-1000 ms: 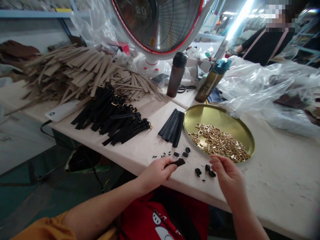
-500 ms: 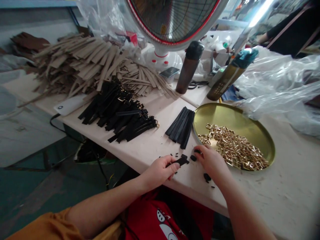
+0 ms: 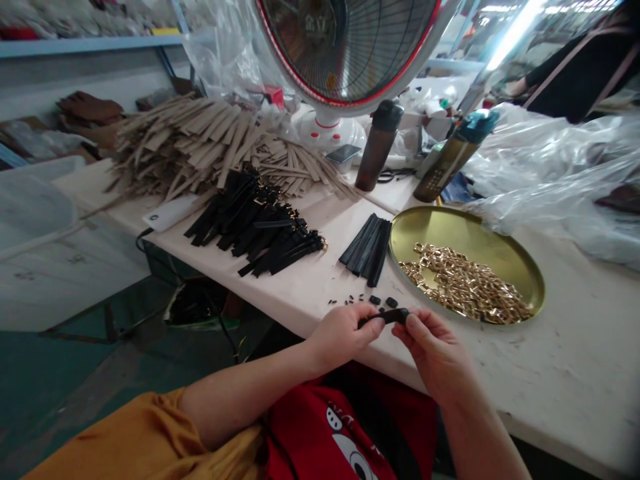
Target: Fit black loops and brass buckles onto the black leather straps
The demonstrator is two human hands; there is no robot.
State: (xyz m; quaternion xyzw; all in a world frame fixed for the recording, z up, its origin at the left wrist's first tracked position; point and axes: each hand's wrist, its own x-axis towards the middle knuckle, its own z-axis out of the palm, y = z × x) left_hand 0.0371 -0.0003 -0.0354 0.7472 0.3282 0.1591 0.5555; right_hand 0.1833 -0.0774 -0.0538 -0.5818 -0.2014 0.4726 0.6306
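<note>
My left hand (image 3: 344,333) pinches one end of a short black strap (image 3: 387,316) at the table's near edge. My right hand (image 3: 430,347) pinches the strap's other end, fingers closed on it. Both hands hover just in front of a few small black loops (image 3: 375,300) scattered on the table. A round gold tray (image 3: 525,267) holding several gold buckles (image 3: 465,283) lies right of the hands. A small bundle of black straps (image 3: 369,250) rests beside the tray.
A large heap of black straps with buckles (image 3: 260,223) and a pile of tan strips (image 3: 210,143) lie to the left. A fan (image 3: 345,40), two bottles (image 3: 379,145) (image 3: 453,157) and clear plastic bags (image 3: 555,173) stand behind. Another person (image 3: 580,67) sits at far right.
My right hand left the loops near the tray and came to the strap, gripping its free end. My left hand kept hold of the strap.
</note>
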